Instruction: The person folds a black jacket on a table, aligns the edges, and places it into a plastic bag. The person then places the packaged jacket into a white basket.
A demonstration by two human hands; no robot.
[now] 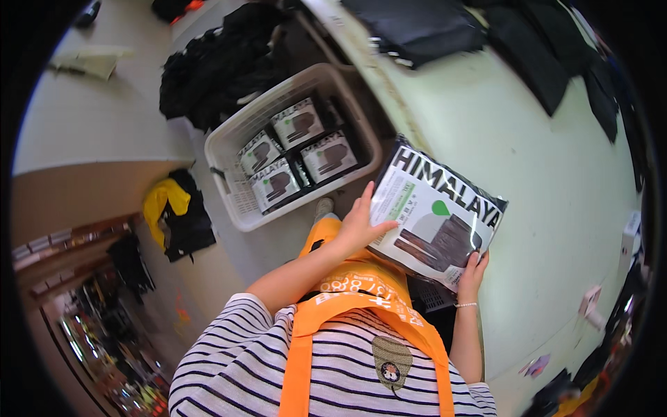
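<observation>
A flat, plastic-wrapped clothing packet (pixel 432 221) is held up in front of me, tilted, over the edge of the pale table. Its face is white and grey with bold dark lettering, a green drop shape and a picture of dark garments. My left hand (pixel 361 221) grips its left edge, thumb on the front and fingers behind. My right hand (pixel 472 276) pinches the lower right corner. Ahead to the left stands a white plastic basket (pixel 233 182). Several similar packets (pixel 330 154) lie inside it.
The pale table (pixel 549 208) stretches along my right. Dark folded garments (pixel 417 28) and black trousers (pixel 531 55) lie at its far end. A heap of black clothing (pixel 219 66) sits beyond the basket. A yellow and black garment (pixel 177 212) is on the left.
</observation>
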